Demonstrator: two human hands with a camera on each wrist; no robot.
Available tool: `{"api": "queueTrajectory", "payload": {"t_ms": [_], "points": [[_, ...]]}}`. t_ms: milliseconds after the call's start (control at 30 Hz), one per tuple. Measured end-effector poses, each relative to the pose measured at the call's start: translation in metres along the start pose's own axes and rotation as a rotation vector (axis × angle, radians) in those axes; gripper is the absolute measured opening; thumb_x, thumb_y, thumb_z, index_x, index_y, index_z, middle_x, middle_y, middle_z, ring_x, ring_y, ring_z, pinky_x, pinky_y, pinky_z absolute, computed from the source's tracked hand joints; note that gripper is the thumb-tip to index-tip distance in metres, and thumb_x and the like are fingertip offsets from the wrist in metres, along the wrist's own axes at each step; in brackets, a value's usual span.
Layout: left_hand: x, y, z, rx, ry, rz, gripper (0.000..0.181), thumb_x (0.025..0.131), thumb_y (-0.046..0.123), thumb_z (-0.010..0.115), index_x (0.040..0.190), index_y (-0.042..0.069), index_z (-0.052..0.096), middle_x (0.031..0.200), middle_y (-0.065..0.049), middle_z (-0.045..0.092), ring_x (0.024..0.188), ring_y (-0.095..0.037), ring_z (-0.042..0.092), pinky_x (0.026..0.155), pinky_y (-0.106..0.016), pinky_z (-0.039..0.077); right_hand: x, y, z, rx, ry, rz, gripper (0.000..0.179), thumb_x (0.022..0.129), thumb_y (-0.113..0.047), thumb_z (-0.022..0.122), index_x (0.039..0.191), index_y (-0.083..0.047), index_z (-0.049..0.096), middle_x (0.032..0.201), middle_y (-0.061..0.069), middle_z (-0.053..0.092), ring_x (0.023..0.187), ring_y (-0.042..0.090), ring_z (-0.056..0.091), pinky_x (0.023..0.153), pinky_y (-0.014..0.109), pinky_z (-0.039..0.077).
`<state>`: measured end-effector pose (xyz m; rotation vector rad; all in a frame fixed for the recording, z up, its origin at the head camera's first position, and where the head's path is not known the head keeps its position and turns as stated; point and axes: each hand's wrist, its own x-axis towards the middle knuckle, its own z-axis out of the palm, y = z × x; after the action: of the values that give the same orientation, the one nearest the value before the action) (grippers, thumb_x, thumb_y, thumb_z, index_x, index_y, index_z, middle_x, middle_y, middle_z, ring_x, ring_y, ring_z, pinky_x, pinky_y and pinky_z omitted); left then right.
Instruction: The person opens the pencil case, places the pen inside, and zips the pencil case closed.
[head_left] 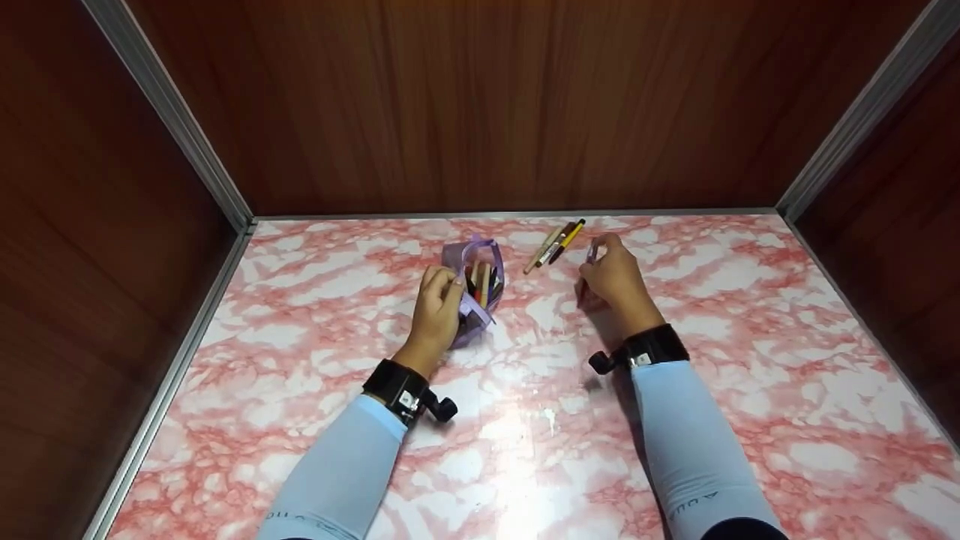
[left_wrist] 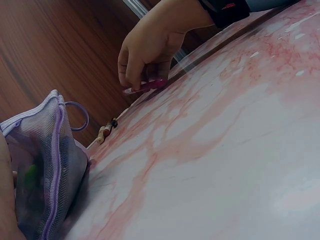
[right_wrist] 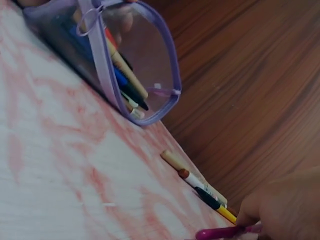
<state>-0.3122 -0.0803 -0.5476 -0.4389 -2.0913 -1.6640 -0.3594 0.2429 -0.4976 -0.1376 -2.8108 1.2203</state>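
Observation:
A purple-trimmed mesh pencil case [head_left: 454, 256] stands on the table with its zipped mouth spread, and several pens [head_left: 484, 281] show inside it. My left hand [head_left: 439, 311] grips the case by its left edge. To the right, my right hand [head_left: 616, 277] pinches a magenta pen [left_wrist: 152, 85] just over the table; the pen's magenta end [right_wrist: 217, 233] also shows in the right wrist view. Between the hands, toward the back, lie a wood-coloured pen [head_left: 541, 253], a white-barrelled pen [head_left: 553, 247] and a yellow-and-black pen [head_left: 568, 240] side by side.
The table [head_left: 525, 450] has a red-and-white marbled top. Dark wood panels [head_left: 510, 105] rise at its back and both sides, with metal strips [head_left: 180, 120] along the corners. Each wrist wears a black strap [head_left: 394, 386] with a small camera.

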Motion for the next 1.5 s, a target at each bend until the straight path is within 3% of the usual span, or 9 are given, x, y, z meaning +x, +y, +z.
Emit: {"api": "queueTrajectory", "payload": {"t_ms": [133, 200, 333, 500, 767, 900, 1100, 1300, 1500], "points": [[0.0, 0.001, 0.0, -0.006, 0.007, 0.008, 0.019, 0.113, 0.008, 0.061, 0.097, -0.002, 0.067, 0.112, -0.017, 0.06, 0.108, -0.023, 0.056, 0.096, -0.032, 0.045, 0.003, -0.005, 0.001, 0.08, 0.039, -0.029, 0.075, 0.098, -0.012, 0.069, 0.168, -0.006, 0.045, 0.103, 0.01, 0.072, 0.082, 0.016, 0.064, 0.075, 0.026, 0.05], [0.0, 0.002, 0.0, -0.003, 0.008, 0.009, 0.019, 0.112, 0.007, 0.061, 0.097, -0.002, 0.066, 0.112, -0.017, 0.06, 0.109, -0.023, 0.057, 0.097, -0.031, 0.045, 0.004, -0.008, 0.003, 0.163, 0.031, -0.035, 0.079, 0.098, -0.01, 0.07, 0.172, -0.005, 0.042, 0.099, 0.006, 0.074, 0.077, 0.012, 0.067, 0.072, 0.024, 0.053], [0.0, 0.003, 0.0, 0.011, 0.004, 0.006, 0.02, 0.113, 0.007, 0.06, 0.096, -0.002, 0.065, 0.112, -0.018, 0.059, 0.109, -0.024, 0.056, 0.097, -0.031, 0.045, 0.004, -0.016, 0.006, 0.302, -0.006, -0.042, 0.081, 0.1, -0.008, 0.071, 0.174, -0.006, 0.041, 0.089, -0.002, 0.074, 0.071, 0.011, 0.072, 0.066, 0.022, 0.058], [0.001, 0.002, 0.0, 0.02, -0.009, -0.006, 0.02, 0.113, 0.007, 0.059, 0.098, -0.003, 0.065, 0.111, -0.016, 0.057, 0.109, -0.023, 0.055, 0.097, -0.031, 0.045, -0.001, -0.026, 0.011, 0.432, -0.06, -0.023, 0.084, 0.103, -0.006, 0.072, 0.178, -0.01, 0.035, 0.084, -0.004, 0.073, 0.074, 0.013, 0.075, 0.074, 0.03, 0.066], [0.001, 0.0, -0.002, 0.024, -0.026, -0.008, 0.02, 0.114, 0.007, 0.057, 0.097, -0.002, 0.064, 0.114, -0.017, 0.058, 0.109, -0.023, 0.054, 0.097, -0.031, 0.044, -0.011, -0.042, 0.027, 0.629, -0.072, -0.028, 0.083, 0.099, 0.003, 0.067, 0.176, -0.011, 0.04, 0.085, -0.006, 0.068, 0.075, 0.008, 0.066, 0.069, 0.025, 0.062], [0.001, 0.0, -0.001, 0.022, -0.014, 0.003, 0.019, 0.113, 0.007, 0.058, 0.097, -0.003, 0.066, 0.113, -0.016, 0.059, 0.11, -0.023, 0.056, 0.098, -0.031, 0.044, -0.013, -0.046, 0.036, 0.711, -0.096, -0.014, 0.083, 0.101, 0.005, 0.067, 0.177, -0.012, 0.038, 0.087, -0.005, 0.069, 0.078, 0.008, 0.069, 0.076, 0.028, 0.065], [0.001, -0.001, -0.001, 0.003, 0.004, 0.012, 0.02, 0.113, 0.007, 0.06, 0.096, -0.002, 0.066, 0.112, -0.016, 0.059, 0.11, -0.024, 0.056, 0.098, -0.032, 0.044, -0.02, -0.057, 0.047, 0.774, -0.107, -0.005, 0.082, 0.099, 0.006, 0.067, 0.175, -0.011, 0.041, 0.088, -0.003, 0.072, 0.081, 0.012, 0.073, 0.091, 0.043, 0.07], [0.002, 0.001, -0.001, 0.001, 0.011, 0.007, 0.021, 0.113, 0.007, 0.059, 0.097, -0.002, 0.066, 0.113, -0.016, 0.06, 0.111, -0.024, 0.056, 0.098, -0.031, 0.045, -0.021, -0.063, 0.058, 0.777, -0.142, 0.006, 0.088, 0.1, 0.008, 0.066, 0.179, -0.019, 0.036, 0.085, 0.0, 0.069, 0.074, 0.014, 0.071, 0.074, 0.036, 0.069], [0.002, 0.002, -0.001, 0.004, 0.0, -0.009, 0.019, 0.113, 0.006, 0.06, 0.097, -0.003, 0.066, 0.113, -0.016, 0.059, 0.11, -0.023, 0.056, 0.098, -0.03, 0.045, -0.017, -0.067, 0.071, 0.828, -0.176, 0.085, 0.089, 0.103, 0.007, 0.065, 0.181, -0.02, 0.031, 0.085, 0.0, 0.069, 0.065, 0.012, 0.071, 0.066, 0.03, 0.066]]}}
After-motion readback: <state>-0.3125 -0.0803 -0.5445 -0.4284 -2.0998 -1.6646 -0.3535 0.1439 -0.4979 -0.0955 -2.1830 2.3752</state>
